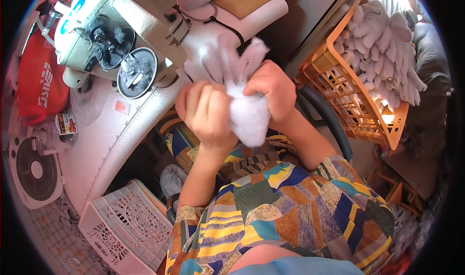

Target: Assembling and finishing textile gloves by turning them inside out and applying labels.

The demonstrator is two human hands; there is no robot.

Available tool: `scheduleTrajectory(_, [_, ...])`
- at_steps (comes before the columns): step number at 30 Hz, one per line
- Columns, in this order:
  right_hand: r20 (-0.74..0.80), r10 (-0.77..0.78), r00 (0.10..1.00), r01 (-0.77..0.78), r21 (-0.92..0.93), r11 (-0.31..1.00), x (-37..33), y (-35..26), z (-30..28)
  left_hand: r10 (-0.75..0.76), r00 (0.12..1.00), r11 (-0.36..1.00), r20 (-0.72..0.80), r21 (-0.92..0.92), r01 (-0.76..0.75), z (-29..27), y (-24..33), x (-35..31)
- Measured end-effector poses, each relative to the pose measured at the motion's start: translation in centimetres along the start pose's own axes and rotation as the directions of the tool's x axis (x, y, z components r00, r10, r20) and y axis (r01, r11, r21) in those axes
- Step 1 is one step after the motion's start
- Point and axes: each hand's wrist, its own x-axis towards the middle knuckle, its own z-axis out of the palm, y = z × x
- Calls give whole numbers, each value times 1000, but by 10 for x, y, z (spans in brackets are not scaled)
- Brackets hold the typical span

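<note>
A white knitted glove (248, 116) is held up between my two hands, in front of my chest and beside the table edge. Its fingers point up and away from me; motion blurs some of them. My left hand (206, 111), a closed fist, grips the glove's left side. Closed on the other side, near the base of the glove's fingers, is my right hand (273, 88). The lower part of the glove bulges down between both hands.
A sewing machine (145, 20) with a round dark disc (138, 72) stands on the white table (94, 146). At right, an orange basket (334, 88) holds piled gloves (380, 52). A white crate (128, 224), a fan (36, 169) and a red bag (41, 83) are at left.
</note>
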Motion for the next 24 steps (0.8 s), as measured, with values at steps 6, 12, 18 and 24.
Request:
scheduleTrajectory(6, [-242,141,960,-150,-16,989,-6,8,9,14,999,998,45,60,-17,3,38,-17])
scheduleTrajectory(12, [-273,220,937,-264,-134,955,3,1,9,16,998,993,52,113,-22,-2,31,-16])
scheduleTrajectory(18, [236,606,760,-645,394,655,0,-13,-5,-175,984,984,36,40,173,-2,-13,1])
scheduleTrajectory(24, [659,462,593,-770,631,87,-9,-2,-14,-359,889,859,283,-271,434,5,-18,2])
